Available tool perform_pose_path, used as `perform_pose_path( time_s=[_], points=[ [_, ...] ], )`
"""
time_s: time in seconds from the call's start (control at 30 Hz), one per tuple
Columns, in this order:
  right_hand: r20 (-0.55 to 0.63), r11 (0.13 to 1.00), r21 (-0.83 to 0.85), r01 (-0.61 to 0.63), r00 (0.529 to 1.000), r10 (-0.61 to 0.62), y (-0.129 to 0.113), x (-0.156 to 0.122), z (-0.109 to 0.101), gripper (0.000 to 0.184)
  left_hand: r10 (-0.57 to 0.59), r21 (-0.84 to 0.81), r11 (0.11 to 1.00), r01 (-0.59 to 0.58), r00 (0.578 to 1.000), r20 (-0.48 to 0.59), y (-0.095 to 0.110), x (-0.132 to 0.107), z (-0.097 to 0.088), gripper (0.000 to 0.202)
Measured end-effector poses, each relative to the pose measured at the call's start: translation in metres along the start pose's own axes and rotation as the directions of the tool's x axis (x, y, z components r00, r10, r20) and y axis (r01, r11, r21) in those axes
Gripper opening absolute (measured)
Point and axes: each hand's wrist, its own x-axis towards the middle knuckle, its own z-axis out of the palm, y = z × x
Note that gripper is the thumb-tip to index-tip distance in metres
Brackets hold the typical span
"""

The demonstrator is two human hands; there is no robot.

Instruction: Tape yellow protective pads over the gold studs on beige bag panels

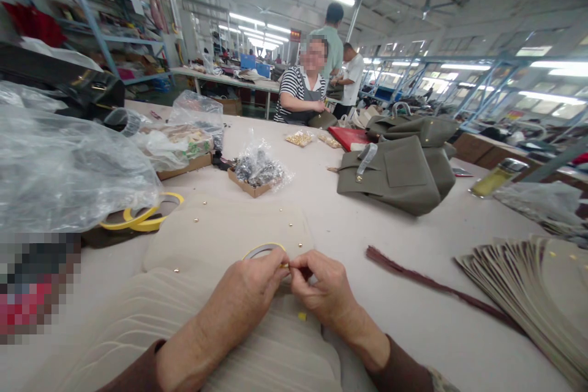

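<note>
My left hand (257,278) is closed round a roll of yellow tape (264,250), whose upper rim shows above the fingers. Thumb and forefinger of my right hand (321,285) pinch at the tape's end, close against the left fingertips; the small end is mostly hidden. Both hands are over a fanned stack of beige leather-like pieces (220,331). Gold-coloured studs dot the top piece (229,226). A short bit of yellow tape (302,316) sticks to the stack just under my right hand.
Yellow tape rolls (156,214) lie at left beside clear plastic sheeting (68,153). Ahead are a cardboard tray of small parts (252,184) and an olive bag (390,174). Brown cords (427,282) and fanned pieces (528,294) lie right. A person (301,95) sits opposite.
</note>
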Motion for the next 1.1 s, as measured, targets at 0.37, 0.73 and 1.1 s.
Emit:
perform_pose_path(
  time_s=[0.37,0.73,1.1],
  points=[
    [0.202,0.561,0.490,-0.668,0.712,0.672,0.018,0.018,-0.006,0.023,0.117,0.147,0.984,-0.100,0.987,-0.113,0.007,0.001,0.009,0.024],
    [0.239,0.643,0.345,-0.684,0.726,0.644,0.044,0.023,0.003,0.018,-0.099,0.467,0.884,0.023,0.986,0.138,0.003,0.010,0.010,0.020],
    [0.187,0.713,0.204,-0.671,0.742,0.644,0.041,0.028,0.004,0.016,-0.162,0.466,0.884,0.048,0.965,0.208,0.003,0.011,0.010,0.023]
  ],
)
